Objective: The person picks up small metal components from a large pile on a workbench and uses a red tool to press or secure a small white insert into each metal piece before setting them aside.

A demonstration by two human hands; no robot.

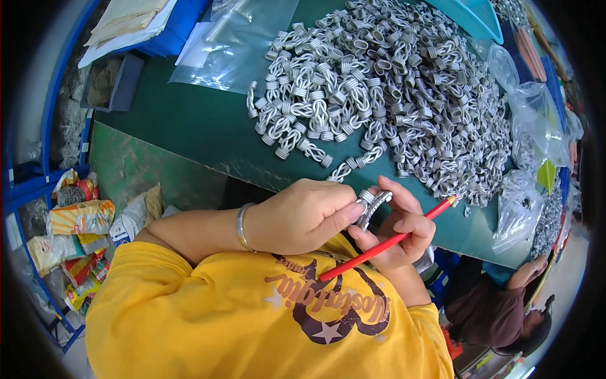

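Observation:
My left hand (302, 216), with a silver bangle at its wrist, is closed with thumb and finger pinching a silvery metal piece (377, 210) in front of my chest. My right hand (404, 230) grips the piece's other side between thumb and fingertips. A red pencil (385, 245) is also held in the right hand, slanting across its fingers with the tip up and right. Just beyond my hands, a few twisted metal parts (344, 169) lie near the table edge. They trail from a large heap of similar looped parts with ribbed collars (379, 82).
The green table (189, 136) carries a clear plastic bag (237, 47), a turquoise basket (473, 19) and more crumpled bags (517, 205) at right. A grey bin (113, 82) stands left. Packets (82, 218) fill a blue rack. Another person (499, 309) works at lower right.

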